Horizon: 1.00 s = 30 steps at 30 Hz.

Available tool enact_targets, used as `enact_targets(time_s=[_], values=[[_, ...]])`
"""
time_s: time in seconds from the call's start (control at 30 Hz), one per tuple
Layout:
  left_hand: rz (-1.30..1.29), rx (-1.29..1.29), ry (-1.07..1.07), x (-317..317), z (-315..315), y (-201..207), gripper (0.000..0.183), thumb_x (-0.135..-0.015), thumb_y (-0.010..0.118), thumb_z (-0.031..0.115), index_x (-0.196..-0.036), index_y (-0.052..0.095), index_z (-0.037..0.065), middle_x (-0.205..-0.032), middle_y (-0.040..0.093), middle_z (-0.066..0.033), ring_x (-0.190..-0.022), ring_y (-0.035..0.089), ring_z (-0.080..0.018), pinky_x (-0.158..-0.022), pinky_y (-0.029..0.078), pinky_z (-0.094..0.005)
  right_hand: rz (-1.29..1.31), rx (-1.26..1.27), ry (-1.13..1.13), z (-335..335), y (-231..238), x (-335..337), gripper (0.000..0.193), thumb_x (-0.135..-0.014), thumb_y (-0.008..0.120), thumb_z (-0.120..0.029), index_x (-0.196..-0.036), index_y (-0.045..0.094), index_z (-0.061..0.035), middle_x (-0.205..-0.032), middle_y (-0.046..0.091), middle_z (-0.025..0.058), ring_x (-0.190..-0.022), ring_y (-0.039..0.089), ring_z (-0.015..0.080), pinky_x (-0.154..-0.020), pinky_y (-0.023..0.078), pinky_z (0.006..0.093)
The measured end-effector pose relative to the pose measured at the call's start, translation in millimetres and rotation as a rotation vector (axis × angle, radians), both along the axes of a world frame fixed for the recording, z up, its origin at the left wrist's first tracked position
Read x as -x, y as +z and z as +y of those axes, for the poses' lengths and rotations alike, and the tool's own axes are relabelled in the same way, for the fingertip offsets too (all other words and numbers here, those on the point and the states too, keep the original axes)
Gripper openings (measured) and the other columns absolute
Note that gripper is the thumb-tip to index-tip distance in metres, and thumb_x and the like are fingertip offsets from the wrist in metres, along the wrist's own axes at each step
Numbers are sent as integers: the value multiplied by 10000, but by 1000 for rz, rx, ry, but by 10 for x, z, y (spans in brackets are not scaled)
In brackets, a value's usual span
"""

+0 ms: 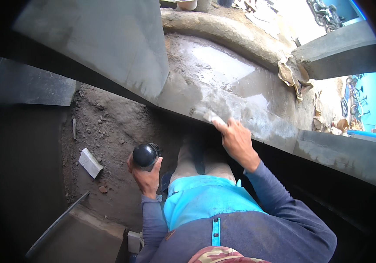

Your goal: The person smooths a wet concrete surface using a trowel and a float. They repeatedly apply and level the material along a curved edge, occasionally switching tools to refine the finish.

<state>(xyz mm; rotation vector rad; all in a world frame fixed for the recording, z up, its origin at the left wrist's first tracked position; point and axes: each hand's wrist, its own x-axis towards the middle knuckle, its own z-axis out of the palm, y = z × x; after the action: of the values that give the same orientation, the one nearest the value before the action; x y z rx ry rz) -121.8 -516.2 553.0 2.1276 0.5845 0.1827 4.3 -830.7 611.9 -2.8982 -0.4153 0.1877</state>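
My left hand (147,179) is wrapped round a black, shiny, round-ended object (145,154), held over the dirt at my left side; its exact kind does not show. My right hand (237,143) reaches forward to the edge of a grey concrete ledge (275,130). Its fingers are closed round a small whitish piece (213,117), which is at the ledge's front edge; I cannot tell what it is made of. Wet, pale smears cover the ledge around that spot.
A broad grey slab (104,48) rises at the upper left. Behind the ledge lies a rounded earthen ridge (227,30) with torn brown paper (290,74). A pale block (90,163) and a thin rod (58,223) are at my left. Bicycles (355,98) stand far right.
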Motion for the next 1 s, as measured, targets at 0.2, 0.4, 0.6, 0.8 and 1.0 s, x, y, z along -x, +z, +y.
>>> enact_targets(time_s=[0.2,0.4,0.6,0.8,1.0], values=[[-38,34,21,-36,42,86,814,-789,983,320,-1432,579,26,-1419,585,-177,-1410,469,-391,-1204,335,-547,-80,-43,64,414,-445,-164,515,-920,651,-89,-1418,677,-215,-1016,625,126,-946,672,316,-675,577,422],[-24,21,-17,-112,-6,191,806,-790,982,308,-1431,580,30,-1415,586,-172,-1409,467,-389,-1201,339,-548,-257,-210,-6,1005,-537,-1358,439,-979,587,-65,-1384,682,-204,-952,613,175,-869,674,348,-686,543,474],[-8,13,15,53,17,100,789,-786,984,292,-1413,578,35,-1410,593,-172,-1411,463,-388,-1206,336,-554,-37,-158,77,817,-254,-419,505,-948,641,-74,-1415,695,-256,-1014,627,137,-879,693,315,-680,560,456],[-15,-13,-27,-82,-54,195,778,-784,981,289,-1410,582,58,-1412,604,-158,-1412,467,-378,-1213,333,-544,-237,-196,72,1015,-720,-966,452,-957,623,-96,-1369,733,-247,-1019,633,134,-927,703,331,-710,578,461],[-9,-28,-4,-32,-49,214,799,-781,978,308,-1425,574,61,-1422,602,-155,-1421,467,-372,-1219,327,-544,-134,-107,53,799,-382,-912,431,-992,563,-86,-1330,763,-262,-1002,655,154,-935,713,338,-730,579,480]])
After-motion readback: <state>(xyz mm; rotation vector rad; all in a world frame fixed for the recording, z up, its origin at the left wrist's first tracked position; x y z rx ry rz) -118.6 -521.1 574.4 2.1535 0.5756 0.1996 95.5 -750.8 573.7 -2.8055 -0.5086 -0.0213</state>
